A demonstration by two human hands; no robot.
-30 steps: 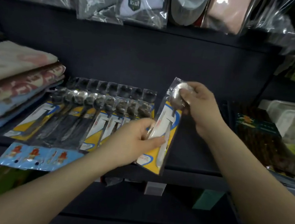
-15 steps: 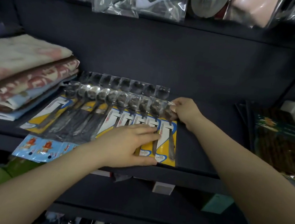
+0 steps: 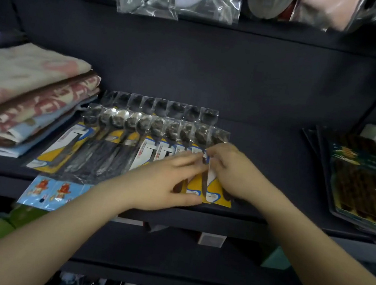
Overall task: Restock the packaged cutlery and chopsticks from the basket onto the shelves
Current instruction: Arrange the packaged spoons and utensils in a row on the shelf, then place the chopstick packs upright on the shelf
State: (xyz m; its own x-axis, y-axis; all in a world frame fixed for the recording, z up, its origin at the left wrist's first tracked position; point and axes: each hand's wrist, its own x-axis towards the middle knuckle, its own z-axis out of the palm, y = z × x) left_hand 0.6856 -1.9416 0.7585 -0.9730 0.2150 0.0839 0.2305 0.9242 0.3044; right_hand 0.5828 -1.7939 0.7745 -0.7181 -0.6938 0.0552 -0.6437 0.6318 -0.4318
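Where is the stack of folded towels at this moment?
In the head view, the folded towels lie at the left end of the dark shelf, just left of the row of packaged spoons.

Both hands reach forward — left hand [image 3: 165,182] flat, right hand [image 3: 230,171] curled.
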